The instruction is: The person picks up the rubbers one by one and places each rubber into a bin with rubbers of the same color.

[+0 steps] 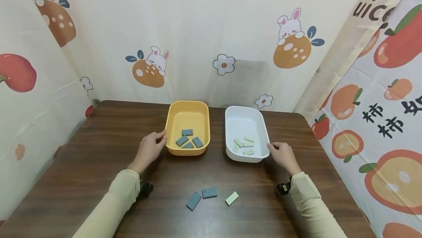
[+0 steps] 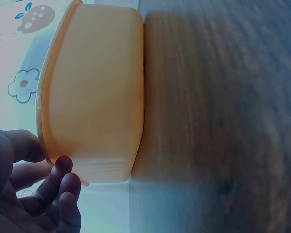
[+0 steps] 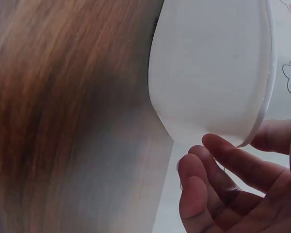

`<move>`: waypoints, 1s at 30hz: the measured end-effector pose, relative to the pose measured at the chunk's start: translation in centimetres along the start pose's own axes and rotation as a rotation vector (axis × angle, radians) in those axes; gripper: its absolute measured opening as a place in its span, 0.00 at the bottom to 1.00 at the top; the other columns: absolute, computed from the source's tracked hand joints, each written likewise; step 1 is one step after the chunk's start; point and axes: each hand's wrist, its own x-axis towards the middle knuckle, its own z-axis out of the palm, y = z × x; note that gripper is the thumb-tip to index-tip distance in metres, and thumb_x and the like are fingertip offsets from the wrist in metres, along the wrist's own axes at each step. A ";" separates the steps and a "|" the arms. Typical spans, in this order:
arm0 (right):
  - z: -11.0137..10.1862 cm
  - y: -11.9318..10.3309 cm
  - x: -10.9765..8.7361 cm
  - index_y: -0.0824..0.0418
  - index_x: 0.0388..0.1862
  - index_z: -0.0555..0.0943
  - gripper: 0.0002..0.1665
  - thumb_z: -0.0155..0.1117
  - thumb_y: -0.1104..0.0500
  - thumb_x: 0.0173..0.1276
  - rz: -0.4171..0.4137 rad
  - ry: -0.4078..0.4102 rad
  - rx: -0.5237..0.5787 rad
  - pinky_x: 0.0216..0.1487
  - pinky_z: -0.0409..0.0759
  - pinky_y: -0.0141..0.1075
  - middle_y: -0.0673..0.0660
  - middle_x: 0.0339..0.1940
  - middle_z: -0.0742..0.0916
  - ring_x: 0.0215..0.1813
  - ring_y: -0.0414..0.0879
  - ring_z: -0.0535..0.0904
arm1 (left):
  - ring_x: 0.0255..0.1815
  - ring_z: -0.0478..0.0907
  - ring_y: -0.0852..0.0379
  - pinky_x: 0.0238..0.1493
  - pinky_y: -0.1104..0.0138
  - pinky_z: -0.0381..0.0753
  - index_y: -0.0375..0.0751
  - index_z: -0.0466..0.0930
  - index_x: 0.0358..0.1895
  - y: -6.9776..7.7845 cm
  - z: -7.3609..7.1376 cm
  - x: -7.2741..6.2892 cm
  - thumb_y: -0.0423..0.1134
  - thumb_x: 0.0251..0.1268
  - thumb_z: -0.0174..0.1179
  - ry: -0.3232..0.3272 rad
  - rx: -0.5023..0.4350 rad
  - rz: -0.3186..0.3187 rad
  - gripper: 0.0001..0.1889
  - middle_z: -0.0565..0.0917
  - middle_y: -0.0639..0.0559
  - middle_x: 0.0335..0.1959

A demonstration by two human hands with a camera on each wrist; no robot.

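My left hand [image 1: 151, 148] pinches the left rim of a yellow plastic bin [image 1: 188, 152]. Thumb and fingers meet at the rim's corner in the left wrist view, where the bin's wall [image 2: 94, 92] fills the middle. Several grey-blue blocks [image 1: 187, 132] lie inside that bin. On the other side, my right hand [image 1: 282, 155] grips the right rim of a white plastic bin [image 1: 244, 157], near its front corner. The right wrist view has a fingertip under the lip of the white bin's wall [image 3: 208, 68]. Several pale green blocks [image 1: 248, 152] lie in it.
Two grey-blue blocks [image 1: 209, 193] lie on the dark wooden table [image 1: 158, 208] in front of the bins, with one pale green block [image 1: 232, 198] to their right. A printed curtain [image 1: 204, 29] hangs behind the table's back edge and along both sides.
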 end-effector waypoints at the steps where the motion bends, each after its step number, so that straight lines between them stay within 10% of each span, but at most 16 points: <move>1: 0.0 0.1 0.0 0.71 0.50 0.83 0.24 0.51 0.51 0.75 0.006 -0.003 0.010 0.35 0.73 0.36 0.65 0.38 0.87 0.36 0.50 0.78 | 0.28 0.69 0.51 0.31 0.65 0.68 0.38 0.75 0.64 0.1 -0.1 0.0 0.39 0.69 0.56 0.000 -0.001 0.002 0.21 0.83 0.39 0.39; 18: 0.4 0.1 -0.3 0.69 0.51 0.82 0.25 0.50 0.50 0.76 0.040 0.026 0.086 0.33 0.73 0.35 0.64 0.31 0.86 0.30 0.45 0.77 | 0.30 0.71 0.51 0.34 0.64 0.69 0.39 0.75 0.63 0.2 -0.2 -0.1 0.39 0.68 0.56 0.024 0.028 0.010 0.21 0.83 0.42 0.37; 30: 0.8 0.1 -0.8 0.69 0.52 0.82 0.25 0.48 0.51 0.76 0.009 0.079 0.004 0.41 0.73 0.42 0.67 0.46 0.86 0.40 0.54 0.77 | 0.38 0.76 0.49 0.40 0.61 0.74 0.36 0.80 0.59 0.4 -0.1 -0.2 0.38 0.66 0.59 0.062 0.022 0.024 0.20 0.80 0.43 0.39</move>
